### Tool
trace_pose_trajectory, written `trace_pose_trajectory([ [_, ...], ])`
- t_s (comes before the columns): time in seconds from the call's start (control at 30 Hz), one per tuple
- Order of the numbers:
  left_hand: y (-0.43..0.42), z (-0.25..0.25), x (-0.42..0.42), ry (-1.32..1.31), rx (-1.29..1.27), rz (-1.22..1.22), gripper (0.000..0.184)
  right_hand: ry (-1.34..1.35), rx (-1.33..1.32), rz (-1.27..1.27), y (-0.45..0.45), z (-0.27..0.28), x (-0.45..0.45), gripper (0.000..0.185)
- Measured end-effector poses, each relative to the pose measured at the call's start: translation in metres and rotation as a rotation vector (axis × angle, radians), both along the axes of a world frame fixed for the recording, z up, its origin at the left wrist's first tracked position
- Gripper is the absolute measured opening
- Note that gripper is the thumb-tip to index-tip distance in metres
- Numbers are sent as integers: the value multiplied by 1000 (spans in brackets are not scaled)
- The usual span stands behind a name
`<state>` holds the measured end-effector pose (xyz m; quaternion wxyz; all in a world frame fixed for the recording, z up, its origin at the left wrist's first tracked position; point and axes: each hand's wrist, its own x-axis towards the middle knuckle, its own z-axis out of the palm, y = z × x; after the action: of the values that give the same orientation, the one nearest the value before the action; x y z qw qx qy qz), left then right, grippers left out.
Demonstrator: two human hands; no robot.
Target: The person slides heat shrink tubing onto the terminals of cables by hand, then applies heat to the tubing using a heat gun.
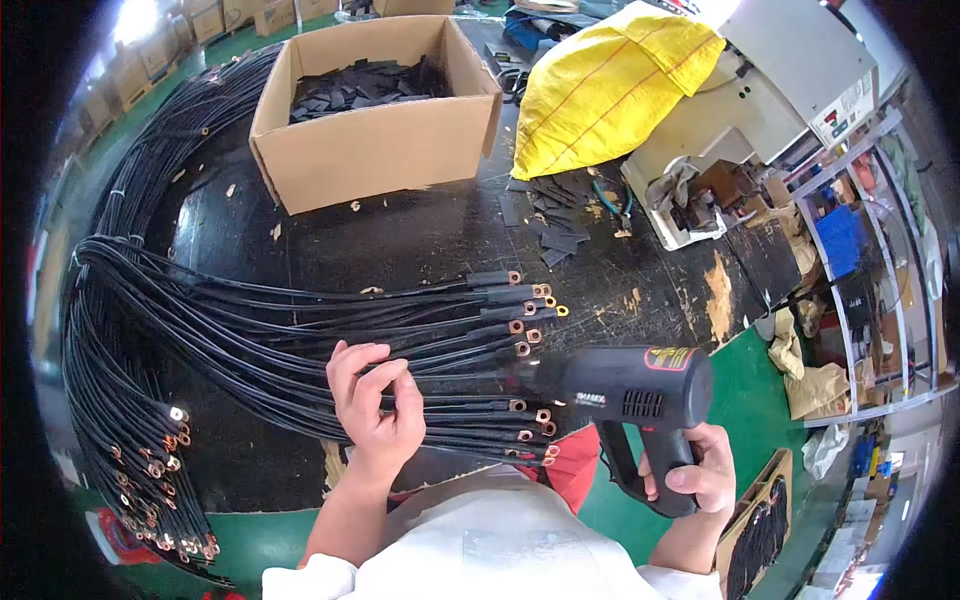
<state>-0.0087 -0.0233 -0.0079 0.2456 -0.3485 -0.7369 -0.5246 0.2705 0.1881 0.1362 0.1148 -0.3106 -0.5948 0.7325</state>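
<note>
A black heat gun (640,385) is in my right hand (705,472), whose fingers are wrapped around its handle. Its nozzle points left, over the ends of the black cables (300,345). My left hand (378,405) has curled fingers at the bundle, closed on a black cable (455,378) that runs toward the nozzle; the exact contact is partly hidden. Copper ring lugs (516,327) tip the cables, with black sleeves (490,279) just behind them. Some lugs lie above the nozzle, others below it.
A cardboard box (370,160) of black sleeve pieces stands at the back. Beside it lie a yellow sack (610,90), loose black pieces (562,225) and pliers (613,205). More lugged cable ends (160,470) hang at left. A white machine (700,130) occupies the back right.
</note>
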Motion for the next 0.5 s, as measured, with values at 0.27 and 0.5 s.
trace_pose_trajectory([
  [0.27,2,1,0,43,-148,-18,26,3,89,-101,4,-5,-12,49],
  [0.5,15,-1,3,80,-417,-84,27,39,73,-108,7,-2,-14,50],
])
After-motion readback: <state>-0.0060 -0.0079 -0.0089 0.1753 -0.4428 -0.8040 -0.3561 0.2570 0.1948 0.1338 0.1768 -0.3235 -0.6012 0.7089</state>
